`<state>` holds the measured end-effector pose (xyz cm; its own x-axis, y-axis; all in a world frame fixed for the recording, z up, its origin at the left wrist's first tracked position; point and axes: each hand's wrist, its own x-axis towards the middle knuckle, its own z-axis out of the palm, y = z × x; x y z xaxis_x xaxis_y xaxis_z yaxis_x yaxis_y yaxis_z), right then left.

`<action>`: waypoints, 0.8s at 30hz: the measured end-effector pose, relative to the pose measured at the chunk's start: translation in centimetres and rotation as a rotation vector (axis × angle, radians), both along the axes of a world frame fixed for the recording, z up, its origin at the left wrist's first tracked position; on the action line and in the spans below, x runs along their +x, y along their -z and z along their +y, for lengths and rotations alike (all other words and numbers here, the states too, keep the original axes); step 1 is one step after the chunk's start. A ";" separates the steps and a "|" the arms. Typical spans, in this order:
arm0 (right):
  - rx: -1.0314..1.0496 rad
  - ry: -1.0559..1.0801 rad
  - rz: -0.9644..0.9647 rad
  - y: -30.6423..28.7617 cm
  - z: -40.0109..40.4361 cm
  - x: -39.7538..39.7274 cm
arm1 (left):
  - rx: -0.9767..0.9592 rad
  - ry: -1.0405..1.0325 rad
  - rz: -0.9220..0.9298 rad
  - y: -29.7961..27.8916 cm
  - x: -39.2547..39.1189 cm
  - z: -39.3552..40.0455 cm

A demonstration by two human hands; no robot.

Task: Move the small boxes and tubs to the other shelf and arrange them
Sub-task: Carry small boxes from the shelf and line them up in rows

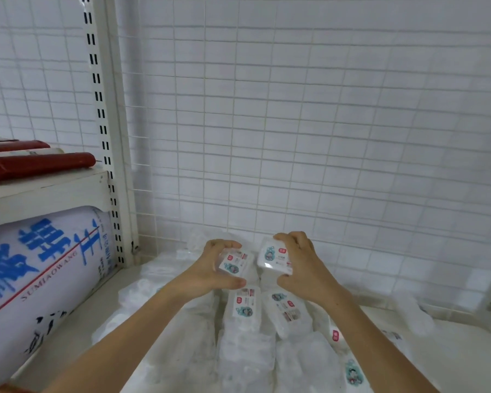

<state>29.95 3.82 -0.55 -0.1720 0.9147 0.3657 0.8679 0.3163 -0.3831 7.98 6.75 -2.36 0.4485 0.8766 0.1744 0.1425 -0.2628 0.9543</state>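
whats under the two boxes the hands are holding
Each hand, left hand and right hand, grips one small clear box. Under them lie more labelled clear boxes on the shelf; anything directly beneath is covered.

Your two forearms enter from the bottom edge, both bare from wrist to the frame border. Your left hand [214, 268] and right hand [301, 260] carry no gloves, rings, watch or bands. A sliver of orange-red fabric shows at the lower-left corner beside your left arm.
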 end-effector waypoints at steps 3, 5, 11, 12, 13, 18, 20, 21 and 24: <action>0.015 0.052 -0.003 0.2 -0.7 0.2 | 0.095 0.065 0.149 0.2 -0.1 -0.2; 0.045 0.087 -0.022 0.4 -1.2 0.1 | 0.174 0.128 0.258 0.4 -0.1 -0.3; 0.095 0.201 -0.079 0.8 -2.7 -0.4 | 0.221 0.202 0.414 0.4 -0.1 0.0; 0.100 0.217 -0.083 0.8 -2.9 -0.5 | 0.216 0.202 0.428 0.4 0.0 0.0; 0.101 0.232 -0.079 0.9 -3.2 -0.6 | 0.214 0.197 0.444 0.3 0.1 0.0; 0.094 0.312 -0.047 1.4 -4.5 -0.7 | 0.262 0.146 0.489 0.4 0.8 0.4; 0.105 0.332 -0.037 1.6 -5.3 -0.5 | 0.255 0.144 0.454 0.5 0.9 0.5; 0.113 0.342 -0.034 1.6 -5.7 -0.3 | 0.270 0.150 0.452 0.5 1.0 0.5; 0.164 0.403 -0.070 1.5 -7.4 0.8 | 0.413 0.146 0.461 -0.1 1.1 0.2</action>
<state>30.74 -3.56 -2.07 0.1575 0.8446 0.5118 0.9564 -0.0013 -0.2921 9.10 6.94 -2.22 0.6678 0.7026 0.2459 0.4495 -0.6440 0.6191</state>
